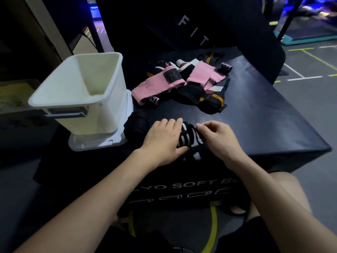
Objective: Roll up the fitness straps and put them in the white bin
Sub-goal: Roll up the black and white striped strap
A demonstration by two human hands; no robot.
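From the head view, the left hand [165,138] lies over a black-and-white striped fitness strap [186,138], its thumb and fingers curled round the half-wound roll, while the right hand [216,136] pinches the strap's thin black loop end [197,133] between fingertips. The roll sits close to the near edge of the black padded desk [255,115], and part of the strap seems to hang over that edge; if the pinch slackens, the coil will likely spring loose or slide off toward the floor. A dark rolled bundle [135,127] lies just beside the left hand, and could be nudged as the roll is lifted across. The white plastic bin [80,92] stands to the left on a white lid [102,141], looks empty and open-topped, with free room above it. Further back, a heap of pink and black straps [182,83] waits unrolled, well apart from both hands, leaving bare desk to the right.
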